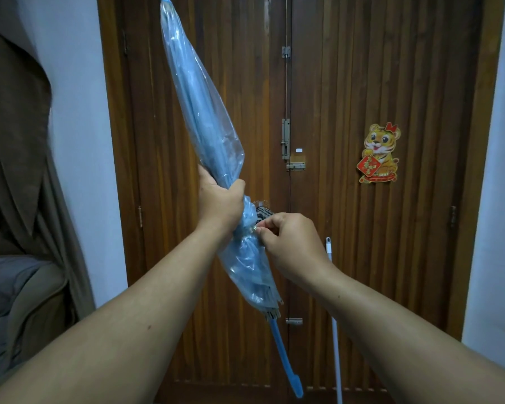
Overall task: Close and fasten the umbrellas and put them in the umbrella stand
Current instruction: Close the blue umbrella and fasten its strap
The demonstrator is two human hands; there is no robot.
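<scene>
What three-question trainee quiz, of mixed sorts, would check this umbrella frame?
1. True or false: the blue umbrella is folded shut.
2. Which hand grips the canopy around its middle: A left hand, B right hand?
3. Fill in: the right hand's fingertips pinch at the small ____ on the canopy.

Key: 1 true; 2 A; 3 fastener (a strap or snap; too small to tell which).

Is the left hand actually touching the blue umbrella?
Touching. The head view shows the left hand wrapped around the folded blue umbrella at its gathered middle, fingers closed on the canopy with no gap.
</scene>
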